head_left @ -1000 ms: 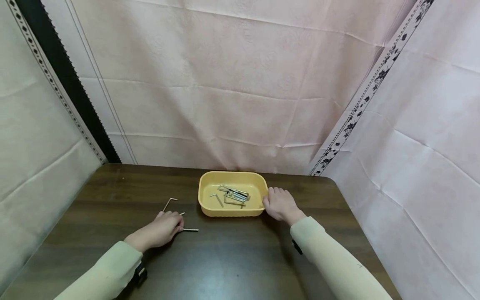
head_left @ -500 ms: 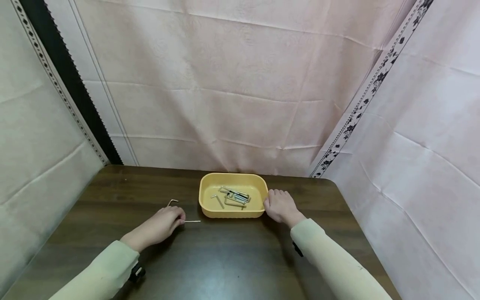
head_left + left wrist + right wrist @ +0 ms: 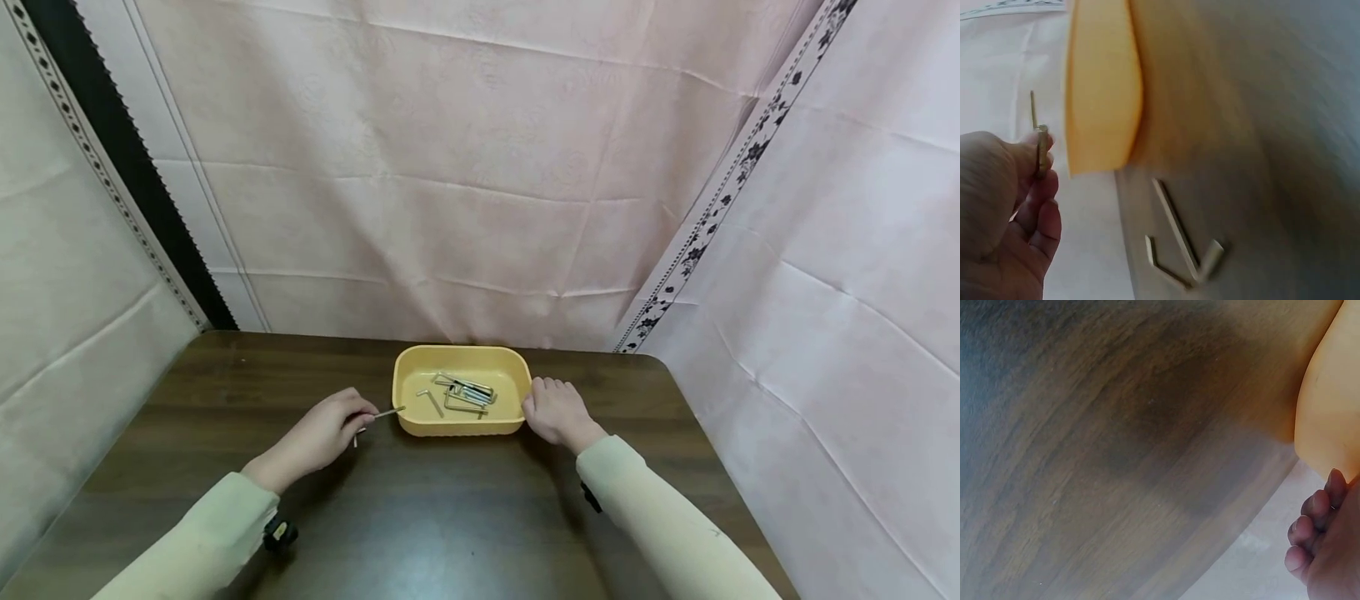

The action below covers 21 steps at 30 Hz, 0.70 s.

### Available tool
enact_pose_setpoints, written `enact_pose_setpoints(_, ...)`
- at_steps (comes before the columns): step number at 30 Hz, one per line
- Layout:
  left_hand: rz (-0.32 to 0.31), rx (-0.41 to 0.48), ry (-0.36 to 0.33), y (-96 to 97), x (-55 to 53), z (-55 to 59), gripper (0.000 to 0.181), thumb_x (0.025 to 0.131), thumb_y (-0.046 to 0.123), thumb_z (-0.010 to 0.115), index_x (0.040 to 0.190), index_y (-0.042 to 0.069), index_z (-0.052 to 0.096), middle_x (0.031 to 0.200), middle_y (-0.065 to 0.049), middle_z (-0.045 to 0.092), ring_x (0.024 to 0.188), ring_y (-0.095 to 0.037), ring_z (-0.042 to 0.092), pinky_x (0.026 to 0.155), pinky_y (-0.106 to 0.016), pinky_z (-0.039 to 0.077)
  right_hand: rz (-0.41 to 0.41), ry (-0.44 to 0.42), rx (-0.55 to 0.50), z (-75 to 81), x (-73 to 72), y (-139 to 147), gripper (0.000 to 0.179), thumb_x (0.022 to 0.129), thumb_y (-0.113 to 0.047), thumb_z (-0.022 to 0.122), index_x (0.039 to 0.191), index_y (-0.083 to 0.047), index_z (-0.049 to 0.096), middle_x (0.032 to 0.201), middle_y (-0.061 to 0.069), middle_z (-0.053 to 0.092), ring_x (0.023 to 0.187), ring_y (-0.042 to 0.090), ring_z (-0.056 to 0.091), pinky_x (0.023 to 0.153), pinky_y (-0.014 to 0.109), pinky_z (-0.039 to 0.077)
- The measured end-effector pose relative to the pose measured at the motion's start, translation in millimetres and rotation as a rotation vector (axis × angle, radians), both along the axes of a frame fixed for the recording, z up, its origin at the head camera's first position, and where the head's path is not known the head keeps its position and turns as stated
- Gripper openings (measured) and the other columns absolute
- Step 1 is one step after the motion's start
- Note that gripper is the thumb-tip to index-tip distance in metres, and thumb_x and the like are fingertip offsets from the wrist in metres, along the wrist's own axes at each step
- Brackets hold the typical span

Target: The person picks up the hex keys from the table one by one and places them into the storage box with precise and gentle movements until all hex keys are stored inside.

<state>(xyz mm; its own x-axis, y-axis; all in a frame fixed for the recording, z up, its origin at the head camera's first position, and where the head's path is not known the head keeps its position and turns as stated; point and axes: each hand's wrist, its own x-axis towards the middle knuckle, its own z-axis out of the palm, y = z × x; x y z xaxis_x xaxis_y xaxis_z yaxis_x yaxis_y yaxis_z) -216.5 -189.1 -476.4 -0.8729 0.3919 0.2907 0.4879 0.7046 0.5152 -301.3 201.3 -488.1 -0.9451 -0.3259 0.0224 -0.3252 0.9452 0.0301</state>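
My left hand [image 3: 322,433] pinches a hex key [image 3: 1042,150] between thumb and fingers, raised above the table. One end of the key points right and overlaps the near left rim of a yellow plastic tray [image 3: 459,428]. Under the hand, two more L-shaped hex keys [image 3: 1174,225] lie on the table, mostly hidden by it in the head view. At the tray's right side my right hand [image 3: 558,410] grips the wall, its fingers curled at the outside in the right wrist view. Several metal hex keys [image 3: 467,397] lie in a loose heap inside the tray.
The dark brown wooden table [image 3: 420,517] has rounded back corners. Pale cloth curtains [image 3: 450,167] hang behind it and at both sides, with a floral-edged strip at the right.
My left hand has closed on a hex key, lifted it off the table and swung it up toward the tray's left rim. The right hand keeps its place on the tray.
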Motion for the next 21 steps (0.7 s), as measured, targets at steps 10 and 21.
enact_pose_setpoints(10,0.067,0.175,0.042,36.1,-16.6,7.8,0.013,0.093,0.013,0.064,0.102,0.009,0.073,0.086,0.006,0.054,0.068,-0.007,0.051,0.063,-0.028,0.046,-0.004,-0.022,-0.025,-2.8,0.8,-1,0.025,0.100,-0.026,0.033,0.094,-0.009,0.050,0.089,0.007,0.052,0.087,0.028,0.052,0.086,0.044,0.039)
enact_pose_setpoints(21,0.123,0.169,0.021,72.6,-45.7,3.2,0.014,0.094,0.013,0.063,0.100,0.005,0.073,0.095,-0.001,0.061,0.085,-0.017,0.058,0.077,-0.036,0.047,-0.008,-0.023,-0.037,-1.7,-0.2,0,0.025,0.100,-0.025,0.032,0.094,-0.009,0.049,0.088,0.006,0.051,0.085,0.027,0.051,0.085,0.044,0.039)
